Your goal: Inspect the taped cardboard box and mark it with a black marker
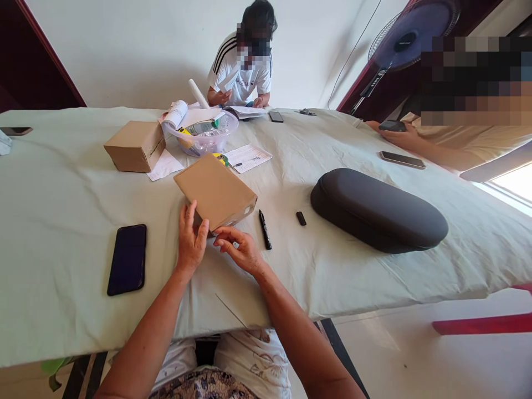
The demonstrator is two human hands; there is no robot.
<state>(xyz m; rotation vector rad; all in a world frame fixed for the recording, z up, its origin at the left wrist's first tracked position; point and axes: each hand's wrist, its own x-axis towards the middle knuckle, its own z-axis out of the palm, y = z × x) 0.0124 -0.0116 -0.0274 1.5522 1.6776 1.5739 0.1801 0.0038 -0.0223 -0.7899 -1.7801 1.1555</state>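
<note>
A closed brown cardboard box (216, 191) lies on the cloth-covered table in front of me, one corner pointing towards me. My left hand (192, 241) rests against its near left side, thumb by the corner and fingers stretched out and apart. At the near edge, just right of that corner, my right hand (239, 249) has its thumb and forefinger drawn together in a pinch. What is between those fingertips is too small to make out. A black marker pen (265, 229) lies to the right of my right hand.
A dark phone (127, 259) lies left; a black case (378, 210) and small black object (301, 218) lie right. Behind are another cardboard box (135, 145), a filled plastic basin (230, 130) and papers (253, 158). One person (249, 83) sits opposite, another (449, 133) at right.
</note>
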